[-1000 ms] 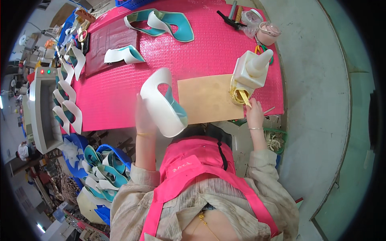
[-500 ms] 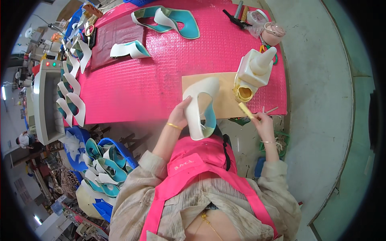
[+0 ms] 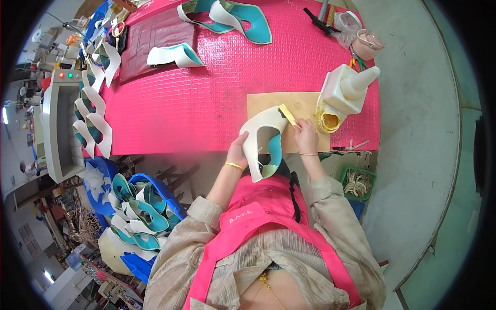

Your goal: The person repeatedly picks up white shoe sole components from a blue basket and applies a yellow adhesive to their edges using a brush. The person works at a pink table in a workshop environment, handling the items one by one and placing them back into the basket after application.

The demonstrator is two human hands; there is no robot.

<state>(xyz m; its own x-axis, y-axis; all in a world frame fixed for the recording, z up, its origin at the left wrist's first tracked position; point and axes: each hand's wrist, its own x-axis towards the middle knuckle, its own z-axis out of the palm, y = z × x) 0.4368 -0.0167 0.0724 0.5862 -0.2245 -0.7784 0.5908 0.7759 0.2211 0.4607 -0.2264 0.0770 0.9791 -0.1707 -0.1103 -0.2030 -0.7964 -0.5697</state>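
Note:
My left hand [image 3: 238,150] grips a white shoe upper [image 3: 251,135] with turquoise lining by its left side. It is held at the table's near edge, its far end over a tan board [image 3: 263,101]. In my right hand [image 3: 306,135] is a small brush with a flat yellow handle [image 3: 288,114]. The brush's dark bristles touch the far right end of the upper. Right of that hand stands a glue pot [image 3: 328,122] with a yellow-crusted rim, against a white squeeze bottle [image 3: 347,89] with a cone-shaped spout.
On the pink-covered table [image 3: 170,113] lie more shoe uppers [image 3: 227,19] and a dark red mat [image 3: 155,41]. Scissors [image 3: 356,63] and a pink jar [image 3: 367,44] sit far right. A grey machine [image 3: 64,129] stands left, above a blue basket [image 3: 173,202] of uppers.
My right hand has moved left with the brush, from beside the glue pot to the upper's far end. The upper stays in my left hand. The whole view has shifted slightly.

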